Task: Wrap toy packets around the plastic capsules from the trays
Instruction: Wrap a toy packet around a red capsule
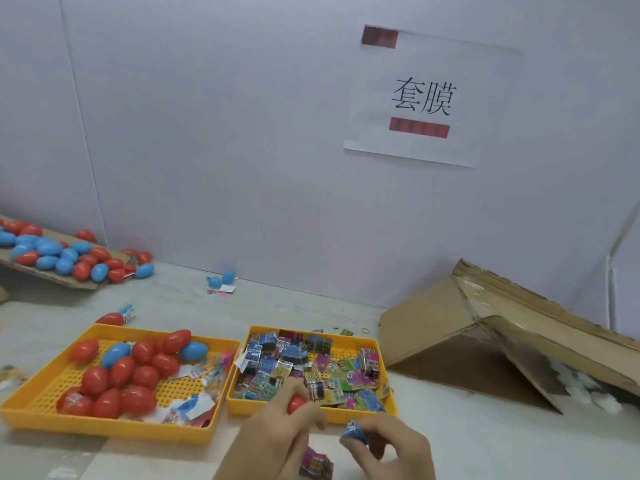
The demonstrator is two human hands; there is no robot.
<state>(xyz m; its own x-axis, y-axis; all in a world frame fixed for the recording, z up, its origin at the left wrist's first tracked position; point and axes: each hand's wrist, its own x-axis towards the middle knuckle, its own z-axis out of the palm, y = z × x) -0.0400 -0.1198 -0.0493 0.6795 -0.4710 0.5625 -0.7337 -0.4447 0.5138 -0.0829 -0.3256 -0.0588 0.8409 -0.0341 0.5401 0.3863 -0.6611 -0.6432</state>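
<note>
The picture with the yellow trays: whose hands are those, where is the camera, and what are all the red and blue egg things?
Those are a person's two bare hands; there is no machine here. The camera sits on the person's head and looks forward and down, so you see what they see. The left hand grips a red capsule, which is a plastic egg. The right hand pinches a small blue packet. On the table stand two yellow trays. The left tray holds red and blue capsules, and the right tray holds colourful packets. A pink packet lies near the hands. Far left, more capsules lie on a cardboard sheet. On the right lies a tipped cardboard box. A paper sign hangs on the wall.
</note>
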